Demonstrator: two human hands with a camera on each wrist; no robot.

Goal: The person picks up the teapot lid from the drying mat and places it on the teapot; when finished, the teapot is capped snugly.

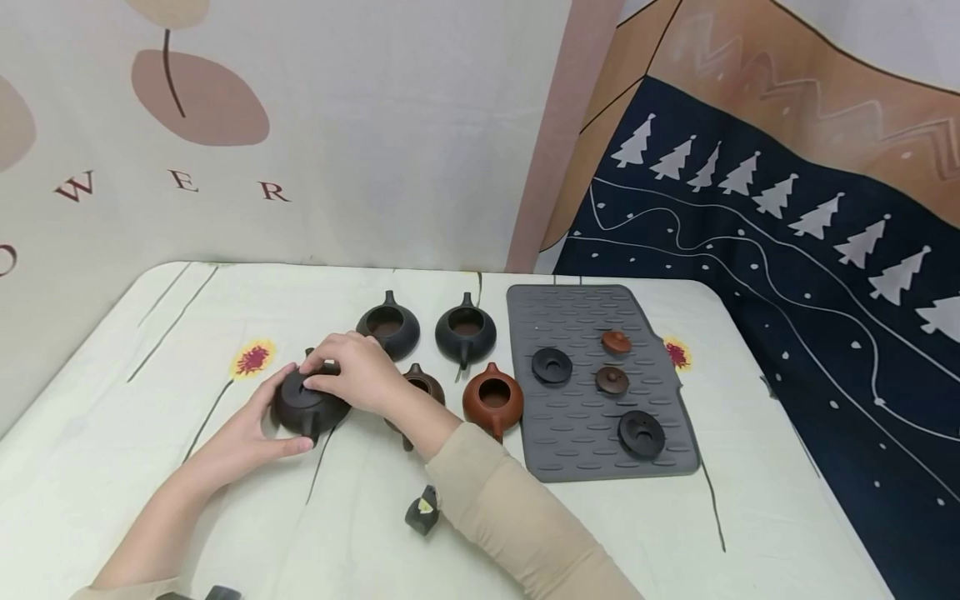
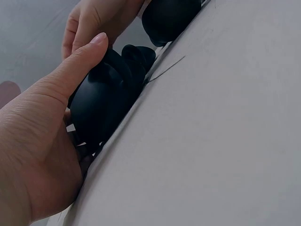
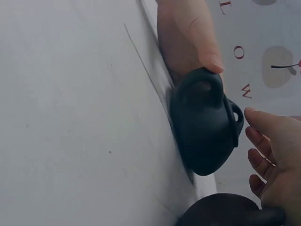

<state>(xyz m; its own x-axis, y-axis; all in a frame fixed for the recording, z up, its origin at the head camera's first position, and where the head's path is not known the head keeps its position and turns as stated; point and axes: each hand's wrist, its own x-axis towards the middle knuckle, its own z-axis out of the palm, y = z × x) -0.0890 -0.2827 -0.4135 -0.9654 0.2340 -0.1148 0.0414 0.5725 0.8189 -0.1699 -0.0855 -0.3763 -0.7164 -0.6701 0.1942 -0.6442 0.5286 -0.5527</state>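
Note:
My left hand grips a black teapot at the left of the table, with thumb and fingers on opposite sides. A lid with a bridge-shaped knob sits on this teapot. My right hand reaches over the lid. In the right wrist view, its bent fingers stand just beside the knob, with a small gap showing. The left wrist view shows the left thumb lying along the dark pot's upper side; the fingers behind it are mostly hidden.
Two lidless black teapots stand at the back. A brown teapot is partly behind my right forearm, beside a reddish teapot. The grey mat bears black lids, an orange-red lid and a brown lid.

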